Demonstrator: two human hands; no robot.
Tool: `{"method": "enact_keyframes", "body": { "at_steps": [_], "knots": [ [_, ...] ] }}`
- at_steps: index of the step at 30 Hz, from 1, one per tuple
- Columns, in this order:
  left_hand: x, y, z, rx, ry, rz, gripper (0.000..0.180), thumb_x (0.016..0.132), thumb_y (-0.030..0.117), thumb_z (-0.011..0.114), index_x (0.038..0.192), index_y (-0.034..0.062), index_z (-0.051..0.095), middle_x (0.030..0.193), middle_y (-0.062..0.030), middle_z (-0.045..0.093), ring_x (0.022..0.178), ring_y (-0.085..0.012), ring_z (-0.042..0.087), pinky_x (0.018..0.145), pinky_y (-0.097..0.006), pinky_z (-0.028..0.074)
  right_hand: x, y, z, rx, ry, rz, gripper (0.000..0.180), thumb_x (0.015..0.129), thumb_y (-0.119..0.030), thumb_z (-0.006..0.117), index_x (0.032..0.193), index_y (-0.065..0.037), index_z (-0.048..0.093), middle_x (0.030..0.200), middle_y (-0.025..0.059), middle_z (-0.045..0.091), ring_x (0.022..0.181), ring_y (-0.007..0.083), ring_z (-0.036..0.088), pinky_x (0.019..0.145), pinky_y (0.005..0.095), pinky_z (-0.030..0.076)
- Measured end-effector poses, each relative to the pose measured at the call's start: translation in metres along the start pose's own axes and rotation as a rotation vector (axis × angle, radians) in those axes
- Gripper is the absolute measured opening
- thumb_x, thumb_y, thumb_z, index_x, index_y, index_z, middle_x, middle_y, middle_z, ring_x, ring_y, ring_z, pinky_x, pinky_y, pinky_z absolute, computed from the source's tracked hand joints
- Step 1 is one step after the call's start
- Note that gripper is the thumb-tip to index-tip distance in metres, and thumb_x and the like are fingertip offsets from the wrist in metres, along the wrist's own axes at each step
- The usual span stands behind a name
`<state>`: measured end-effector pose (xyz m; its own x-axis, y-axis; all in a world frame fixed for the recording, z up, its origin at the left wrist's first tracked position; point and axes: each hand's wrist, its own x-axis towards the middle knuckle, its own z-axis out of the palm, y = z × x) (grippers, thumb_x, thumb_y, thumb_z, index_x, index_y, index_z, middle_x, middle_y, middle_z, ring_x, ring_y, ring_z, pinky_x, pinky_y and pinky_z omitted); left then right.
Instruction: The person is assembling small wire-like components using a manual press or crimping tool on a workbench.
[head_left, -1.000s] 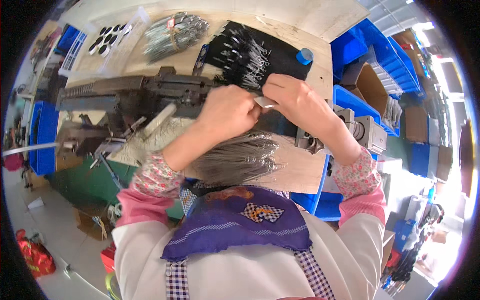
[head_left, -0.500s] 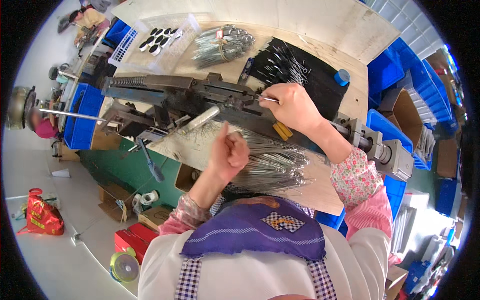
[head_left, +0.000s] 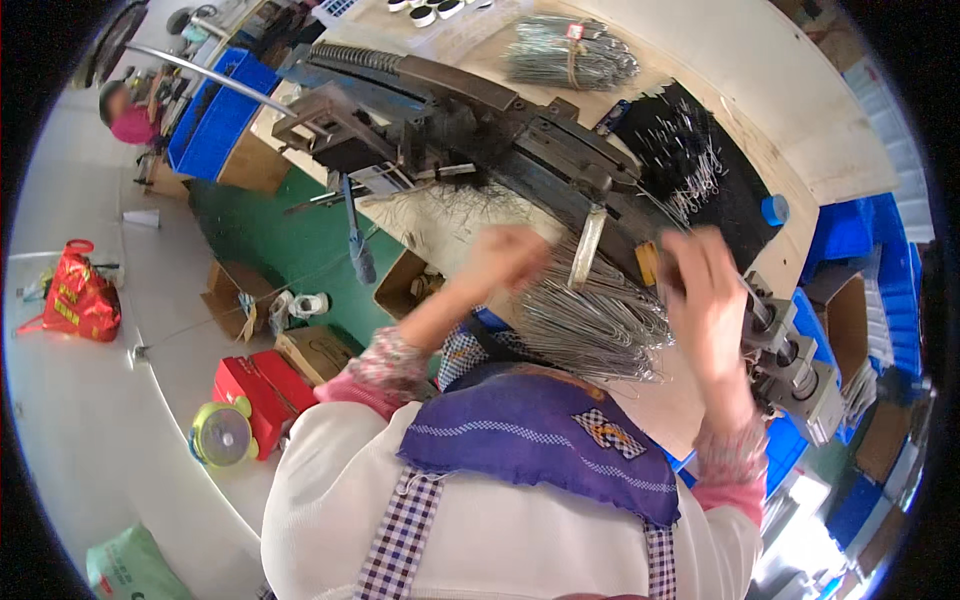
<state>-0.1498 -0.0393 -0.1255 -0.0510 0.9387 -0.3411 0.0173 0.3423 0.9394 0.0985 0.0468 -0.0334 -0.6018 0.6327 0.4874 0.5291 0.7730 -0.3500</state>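
The wooden table takes up most of the working room here, a pale upright panel closing off its far edge and its left edge dropping away to green floor. Across the top runs the long dark metal fixture, slanting from upper left to lower right and leaving only narrow strips of board on either side. Beyond its right half lies the black cloth, loose wire pieces strewn over it, its right-hand part fairly bare.

On the near side, here's the big wire bundle, spread between the fixture and the wearer, looped ends to the right, with a patch of bare wood past them. A second, banded bundle sits at the back, well apart from both hands.

Now the hands! The right hand hovers at the fixture's right part, fingers forward and a little apart, blurred; whether they grip anything, one cannot tell. The left hand is curled in close above the bundle's left end, smeared too, its grip impossible to read. Between them, open space, broken by a pale metal lever jutting toward the wearer. Smallest of all: a yellow block just beside the right hand, and a round blue cap by the cloth's right edge.
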Motion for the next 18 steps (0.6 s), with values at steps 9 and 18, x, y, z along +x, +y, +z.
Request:
{"method": "enact_keyframes", "body": {
  "at_steps": [9,18],
  "knots": [
    [0.016,-0.008,-0.072,-0.492,0.529,0.004,0.038,0.095,0.037,0.055,0.089,0.0008,0.063,0.057,0.0015,0.049,0.041,-0.0069,0.036,0.038,-0.024,0.022,-0.054,0.066,0.061,-0.089,-0.171,0.354,0.019,0.086,-0.011,0.061,0.096,-0.004,0.046,0.094,0.0197,0.057,0.077,0.042,0.058,0.063,0.0474,0.048],
    [-0.006,0.027,0.019,-0.385,0.497,0.503,0.02,0.099,0.021,0.049,0.088,0.0059,0.055,0.058,0.0067,0.037,0.046,-0.0033,0.028,0.039,-0.021,0.02,-0.063,0.005,-0.062,0.262,-0.312,0.612,0.018,0.089,-0.016,0.062,0.087,0.0,0.054,0.072,0.0167,0.058,0.062,0.0284,0.058,0.059,0.0353,0.044]
  ]
}}
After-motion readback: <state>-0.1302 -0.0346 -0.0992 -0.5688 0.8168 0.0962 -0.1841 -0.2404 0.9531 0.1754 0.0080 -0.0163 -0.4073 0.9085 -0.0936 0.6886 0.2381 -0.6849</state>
